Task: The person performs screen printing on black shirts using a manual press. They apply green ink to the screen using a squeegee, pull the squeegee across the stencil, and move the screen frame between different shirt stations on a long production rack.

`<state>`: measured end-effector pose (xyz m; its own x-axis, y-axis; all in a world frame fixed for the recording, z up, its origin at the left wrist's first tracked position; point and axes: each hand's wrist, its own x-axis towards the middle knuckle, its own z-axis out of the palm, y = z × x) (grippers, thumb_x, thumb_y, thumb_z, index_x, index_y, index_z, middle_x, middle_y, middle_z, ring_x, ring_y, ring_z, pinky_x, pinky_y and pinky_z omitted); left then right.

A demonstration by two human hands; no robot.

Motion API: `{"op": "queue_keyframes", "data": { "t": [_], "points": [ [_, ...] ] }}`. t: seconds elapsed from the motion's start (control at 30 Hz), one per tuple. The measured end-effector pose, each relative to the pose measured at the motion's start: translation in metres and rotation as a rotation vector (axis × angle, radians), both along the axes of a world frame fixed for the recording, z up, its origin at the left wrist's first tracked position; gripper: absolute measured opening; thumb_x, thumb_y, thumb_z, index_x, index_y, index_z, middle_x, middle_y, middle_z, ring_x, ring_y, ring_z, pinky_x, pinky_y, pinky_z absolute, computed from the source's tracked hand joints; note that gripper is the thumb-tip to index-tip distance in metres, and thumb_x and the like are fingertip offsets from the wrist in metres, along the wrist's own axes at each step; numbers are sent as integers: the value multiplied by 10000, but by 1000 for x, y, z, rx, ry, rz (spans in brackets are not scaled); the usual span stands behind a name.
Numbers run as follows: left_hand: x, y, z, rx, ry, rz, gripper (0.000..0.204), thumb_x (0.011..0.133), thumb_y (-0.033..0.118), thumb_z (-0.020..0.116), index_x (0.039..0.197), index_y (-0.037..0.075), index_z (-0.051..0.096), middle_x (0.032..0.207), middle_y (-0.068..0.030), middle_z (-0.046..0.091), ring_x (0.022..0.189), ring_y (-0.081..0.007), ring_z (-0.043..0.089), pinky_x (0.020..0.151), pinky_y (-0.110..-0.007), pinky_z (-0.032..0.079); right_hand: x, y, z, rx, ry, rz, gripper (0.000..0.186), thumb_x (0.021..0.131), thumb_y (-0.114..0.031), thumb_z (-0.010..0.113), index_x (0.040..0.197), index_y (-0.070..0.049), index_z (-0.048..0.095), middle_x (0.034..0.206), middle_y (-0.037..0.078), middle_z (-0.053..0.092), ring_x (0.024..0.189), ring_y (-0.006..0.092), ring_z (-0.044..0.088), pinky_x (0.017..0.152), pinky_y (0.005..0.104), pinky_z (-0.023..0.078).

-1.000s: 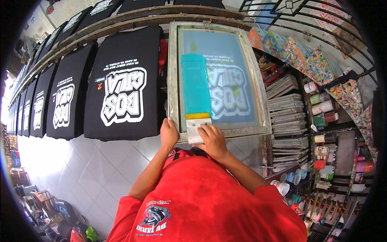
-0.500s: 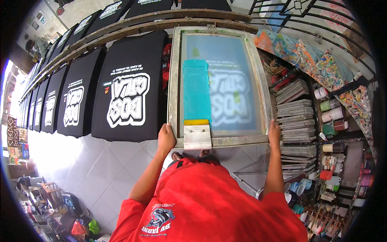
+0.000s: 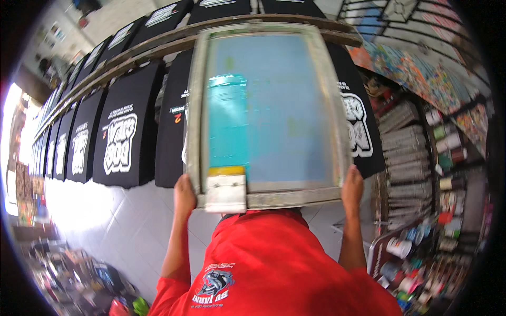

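Note:
A wooden-framed printing screen is held up in front of me, bridging two black T-shirts. My left hand grips its near left corner, and my right hand grips the near right corner. At the near left end rests a squeegee with a yellow blade and pale handle, leaning on the near rail. A glossy turquoise strip runs along the left of the blue mesh. The left T-shirt is partly covered by the screen; the right T-shirt shows its white lettering beside the frame.
More printed black T-shirts line up leftward, with another row beyond the wooden rails. At right are a stack of frames, paint pots and a paint-spattered sheet. Piled belongings lie at lower left.
Both hands have raised the screen and carried it left across the shirts, with the squeegee riding on it. The print seen through the mesh earlier now shows to the right of the frame.

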<state>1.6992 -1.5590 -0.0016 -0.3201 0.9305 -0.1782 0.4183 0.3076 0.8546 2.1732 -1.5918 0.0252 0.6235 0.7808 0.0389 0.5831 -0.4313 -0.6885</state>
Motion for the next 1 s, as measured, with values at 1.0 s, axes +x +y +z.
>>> {"op": "queue_keyframes", "data": {
  "t": [1.0],
  "points": [
    [-205,13,-12,-10,-2,21,416,1020,278,371,970,-73,590,834,-230,623,774,-306,603,748,-413,455,-222,30,-24,-93,-60,47,577,1008,-407,332,930,62,659,921,283,655,906,466,610,797,504,453]
  ]
}}
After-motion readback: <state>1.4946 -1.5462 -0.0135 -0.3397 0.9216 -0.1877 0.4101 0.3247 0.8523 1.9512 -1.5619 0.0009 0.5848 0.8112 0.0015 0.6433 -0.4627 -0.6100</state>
